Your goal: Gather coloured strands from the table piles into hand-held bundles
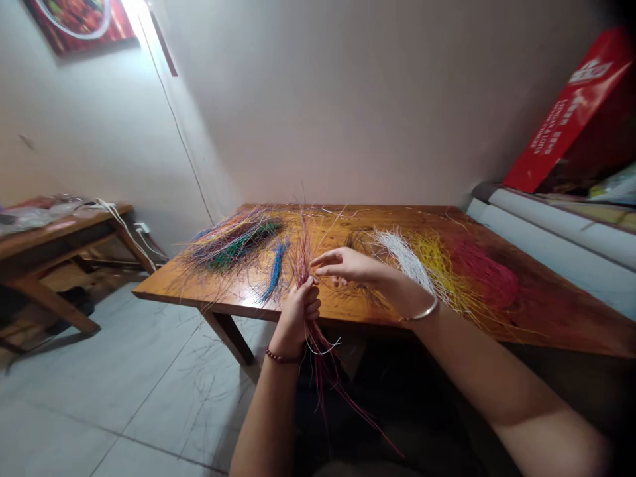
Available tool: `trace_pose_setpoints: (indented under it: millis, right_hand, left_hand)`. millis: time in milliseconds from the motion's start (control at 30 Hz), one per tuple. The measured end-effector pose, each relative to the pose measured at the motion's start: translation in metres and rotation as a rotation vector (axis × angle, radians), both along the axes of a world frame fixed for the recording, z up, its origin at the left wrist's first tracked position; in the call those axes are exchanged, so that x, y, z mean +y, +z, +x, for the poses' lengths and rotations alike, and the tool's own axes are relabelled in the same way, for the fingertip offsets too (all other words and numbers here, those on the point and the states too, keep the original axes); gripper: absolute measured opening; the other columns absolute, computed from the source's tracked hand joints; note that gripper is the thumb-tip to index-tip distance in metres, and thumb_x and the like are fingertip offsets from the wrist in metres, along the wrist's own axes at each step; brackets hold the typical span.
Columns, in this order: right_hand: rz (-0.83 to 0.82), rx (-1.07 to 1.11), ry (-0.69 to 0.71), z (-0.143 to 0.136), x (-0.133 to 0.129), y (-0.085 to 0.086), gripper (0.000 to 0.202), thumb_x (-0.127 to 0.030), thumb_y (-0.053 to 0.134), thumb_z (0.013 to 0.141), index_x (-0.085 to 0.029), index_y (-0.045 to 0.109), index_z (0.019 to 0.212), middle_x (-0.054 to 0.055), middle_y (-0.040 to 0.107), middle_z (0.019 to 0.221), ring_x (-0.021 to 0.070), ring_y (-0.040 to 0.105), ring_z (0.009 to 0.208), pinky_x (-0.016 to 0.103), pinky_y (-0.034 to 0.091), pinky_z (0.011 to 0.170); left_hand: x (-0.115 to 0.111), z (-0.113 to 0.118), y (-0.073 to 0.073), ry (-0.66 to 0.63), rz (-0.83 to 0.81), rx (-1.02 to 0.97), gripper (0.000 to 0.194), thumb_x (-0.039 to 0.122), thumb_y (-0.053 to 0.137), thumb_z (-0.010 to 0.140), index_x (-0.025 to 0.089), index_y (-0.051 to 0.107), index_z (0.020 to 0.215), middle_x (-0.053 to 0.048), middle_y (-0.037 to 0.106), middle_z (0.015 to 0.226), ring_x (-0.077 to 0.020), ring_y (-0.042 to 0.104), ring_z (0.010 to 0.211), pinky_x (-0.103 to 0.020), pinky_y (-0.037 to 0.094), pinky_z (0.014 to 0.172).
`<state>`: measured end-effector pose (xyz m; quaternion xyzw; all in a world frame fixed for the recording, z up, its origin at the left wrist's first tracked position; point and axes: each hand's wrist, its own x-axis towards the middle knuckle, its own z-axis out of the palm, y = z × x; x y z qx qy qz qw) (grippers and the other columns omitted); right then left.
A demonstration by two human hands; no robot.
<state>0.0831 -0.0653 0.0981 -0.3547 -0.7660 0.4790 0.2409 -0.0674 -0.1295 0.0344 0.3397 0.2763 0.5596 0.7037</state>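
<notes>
My left hand [303,305] is closed in a fist around an upright bundle of thin reddish strands [302,255]. They fan out above the fist, and their lower ends [325,371] hang below the table's front edge, with a white strand [322,350] curving among them. At the right side of the bundle, just above that fist, is my right hand [342,266]. Its thumb and forefinger come close together in a pinch against the strands; what lies between the tips is too small to make out. A blue bundle [274,271] lies left of the held strands.
On the wooden table [248,311] lie a mixed green and purple heap [238,242], white strands [405,255], yellow strands [442,271] and a pink-red pile [489,275]. Large pale rolls [556,245] and a red box [561,119] flank the right side. Another table [59,232] stands left.
</notes>
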Motion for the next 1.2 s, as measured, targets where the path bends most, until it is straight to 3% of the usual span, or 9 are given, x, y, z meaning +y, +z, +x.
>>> trace_pose_setpoints:
  millis: [167, 333, 533, 833, 1000, 1200]
  right_hand:
    - [0.085, 0.208, -0.277, -0.006, -0.007, -0.029, 0.033, -0.041, 0.06, 0.076, -0.01, 0.066, 0.087, 0.009, 0.065, 0.08, 0.0084, 0.05, 0.051, 0.02, 0.04, 0.046]
    - [0.153, 0.204, -0.345, -0.002, 0.002, -0.041, 0.028, -0.04, 0.058, 0.077, -0.013, 0.065, 0.077, 0.007, 0.065, 0.073, 0.0099, 0.052, 0.051, 0.021, 0.041, 0.048]
    - [0.243, 0.193, -0.413, -0.001, 0.001, -0.053, 0.027, -0.04, 0.059, 0.076, -0.015, 0.067, 0.079, 0.006, 0.065, 0.073, 0.0125, 0.057, 0.053, 0.023, 0.044, 0.051]
    - [0.22, 0.199, -0.371, -0.008, -0.003, -0.058, 0.031, -0.043, 0.065, 0.071, -0.015, 0.069, 0.085, 0.007, 0.067, 0.076, 0.0142, 0.059, 0.057, 0.023, 0.045, 0.052]
    - [0.249, 0.212, -0.38, -0.007, -0.005, -0.062, 0.029, -0.043, 0.06, 0.076, -0.016, 0.068, 0.082, 0.007, 0.066, 0.072, 0.0131, 0.057, 0.053, 0.023, 0.045, 0.051]
    - [0.345, 0.296, -0.553, 0.007, -0.01, -0.059, 0.035, -0.047, 0.056, 0.078, -0.014, 0.066, 0.082, 0.008, 0.065, 0.072, 0.0139, 0.057, 0.053, 0.024, 0.045, 0.049]
  left_hand:
    - [0.006, 0.014, -0.01, -0.012, 0.004, 0.063, 0.031, 0.04, 0.064, 0.071, 0.018, 0.042, 0.076, 0.01, 0.017, 0.051, -0.0015, 0.011, 0.037, -0.014, 0.005, 0.034]
    - [0.009, 0.017, -0.015, 0.0, -0.002, 0.071, 0.032, 0.04, 0.064, 0.07, 0.018, 0.042, 0.075, 0.01, 0.016, 0.051, -0.0016, 0.01, 0.037, -0.015, 0.004, 0.034]
    - [0.011, 0.018, -0.019, 0.056, -0.026, 0.056, 0.033, 0.041, 0.064, 0.071, 0.018, 0.041, 0.076, 0.01, 0.014, 0.051, -0.002, 0.009, 0.038, -0.016, 0.003, 0.035]
    - [0.01, 0.022, -0.02, 0.081, 0.018, 0.106, 0.034, 0.042, 0.064, 0.071, 0.019, 0.04, 0.078, 0.01, 0.017, 0.054, -0.0012, 0.013, 0.037, -0.016, 0.005, 0.036]
    - [0.011, 0.023, -0.02, 0.101, 0.015, 0.089, 0.036, 0.042, 0.064, 0.07, 0.019, 0.037, 0.075, 0.01, 0.017, 0.053, -0.001, 0.013, 0.037, -0.016, 0.006, 0.036]
    - [0.013, 0.022, -0.021, 0.12, -0.008, 0.081, 0.035, 0.044, 0.066, 0.068, 0.018, 0.043, 0.077, 0.011, 0.018, 0.051, -0.0011, 0.013, 0.036, -0.015, 0.005, 0.035]
